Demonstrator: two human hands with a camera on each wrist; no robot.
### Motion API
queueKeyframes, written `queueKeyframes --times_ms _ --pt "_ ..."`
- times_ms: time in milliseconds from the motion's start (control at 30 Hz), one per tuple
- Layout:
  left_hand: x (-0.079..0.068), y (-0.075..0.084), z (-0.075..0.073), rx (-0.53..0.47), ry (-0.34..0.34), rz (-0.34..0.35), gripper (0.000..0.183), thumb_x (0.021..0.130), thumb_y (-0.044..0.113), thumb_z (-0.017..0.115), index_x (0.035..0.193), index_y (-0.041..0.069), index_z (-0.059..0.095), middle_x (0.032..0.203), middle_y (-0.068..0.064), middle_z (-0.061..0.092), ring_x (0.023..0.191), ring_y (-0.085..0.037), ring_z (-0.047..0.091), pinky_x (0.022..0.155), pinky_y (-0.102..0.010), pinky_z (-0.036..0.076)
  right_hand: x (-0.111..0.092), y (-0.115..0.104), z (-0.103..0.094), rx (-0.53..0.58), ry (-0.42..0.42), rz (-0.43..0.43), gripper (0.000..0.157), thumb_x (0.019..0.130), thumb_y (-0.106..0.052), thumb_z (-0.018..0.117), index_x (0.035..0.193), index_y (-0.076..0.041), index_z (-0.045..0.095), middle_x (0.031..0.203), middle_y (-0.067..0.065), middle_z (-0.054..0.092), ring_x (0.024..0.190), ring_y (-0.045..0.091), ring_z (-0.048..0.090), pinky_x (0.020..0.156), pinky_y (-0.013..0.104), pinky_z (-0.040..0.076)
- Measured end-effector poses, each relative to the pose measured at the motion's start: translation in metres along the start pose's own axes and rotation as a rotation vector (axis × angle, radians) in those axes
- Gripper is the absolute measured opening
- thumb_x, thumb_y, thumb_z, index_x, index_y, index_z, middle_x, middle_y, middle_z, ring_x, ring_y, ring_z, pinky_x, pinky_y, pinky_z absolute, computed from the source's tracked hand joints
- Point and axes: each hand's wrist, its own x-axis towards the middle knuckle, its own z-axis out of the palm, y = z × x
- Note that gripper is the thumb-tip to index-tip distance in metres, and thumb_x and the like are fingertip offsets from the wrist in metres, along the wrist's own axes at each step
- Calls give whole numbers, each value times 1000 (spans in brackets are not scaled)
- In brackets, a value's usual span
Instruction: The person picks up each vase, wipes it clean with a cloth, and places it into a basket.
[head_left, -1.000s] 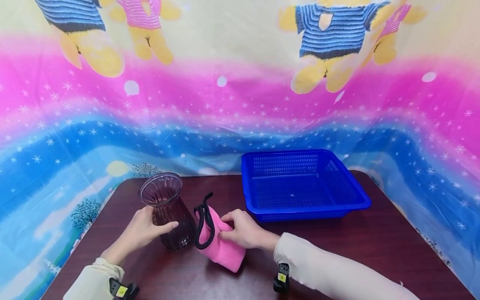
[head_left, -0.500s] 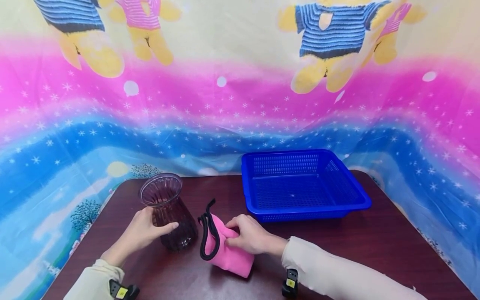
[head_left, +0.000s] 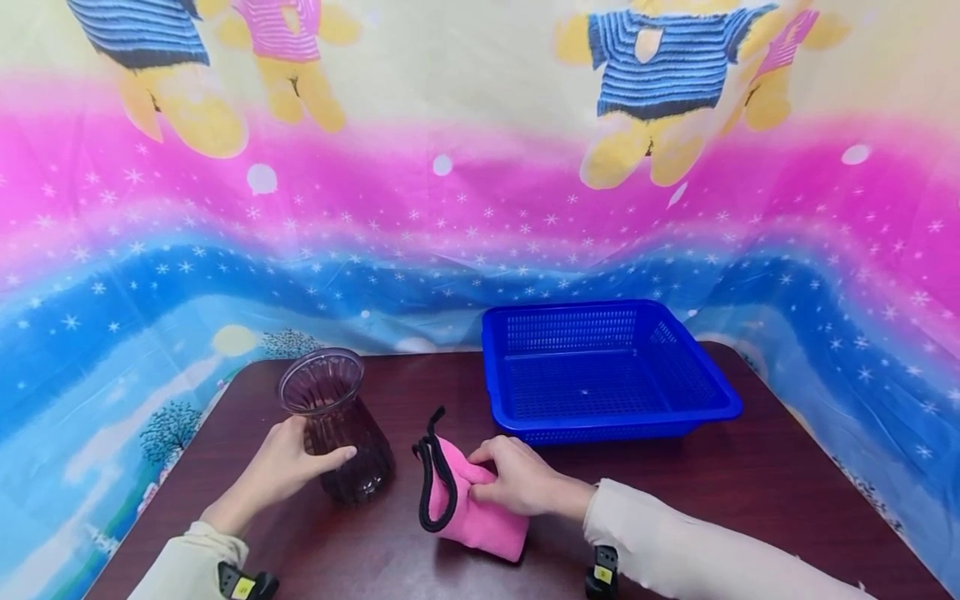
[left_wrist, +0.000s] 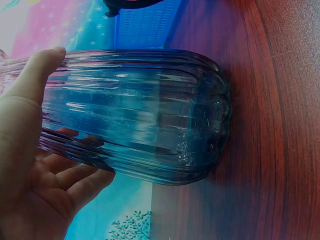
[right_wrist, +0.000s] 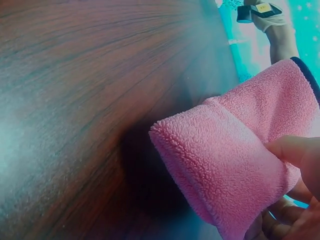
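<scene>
A purple-tinted ribbed glass vase point(head_left: 352, 442) with a flared rim stands on the left of the table. My left hand point(head_left: 277, 467) grips its narrow part from the left, thumb across the front; in the left wrist view the fingers wrap behind the glass vase point(left_wrist: 140, 115). To the right, my right hand point(head_left: 521, 479) pinches a folded pink fleece cloth point(head_left: 480, 521) with black edging and a small black loop at its top. Seen from the right wrist, the pink cloth point(right_wrist: 225, 155) is held just over the wood, its shadow below. Some right-hand fingers are hidden behind it.
A blue plastic basket point(head_left: 607, 429) with perforated walls stands at the back right of the dark wooden table point(head_left: 675, 517). A printed cloth backdrop point(head_left: 450, 217) hangs behind the table and around its sides.
My right hand has drawn the pink cloth to the right and slightly nearer, away from the vase. The left hand and the vase have stayed in place.
</scene>
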Motion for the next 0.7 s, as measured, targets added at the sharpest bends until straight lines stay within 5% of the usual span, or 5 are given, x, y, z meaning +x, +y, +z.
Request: queueKeyframes --times_ms 433,700 --pt "0 0 0 3 -2 -4 50 80 39 83 114 6 67 98 -8 76 92 -24 72 79 -41 56 -10 5 -7 -52 -17 -3 18 75 -16 77 93 -15 79 76 -13 62 69 -1 46 63 18 41" --pt "-1 0 0 6 -4 -4 50 80 39 83 114 6 67 98 -8 77 92 -24 72 79 -41 56 -20 8 -14 -123 -11 -5 24 73 -19 78 97 -18 80 89 -9 73 79 2 56 70 24 46"
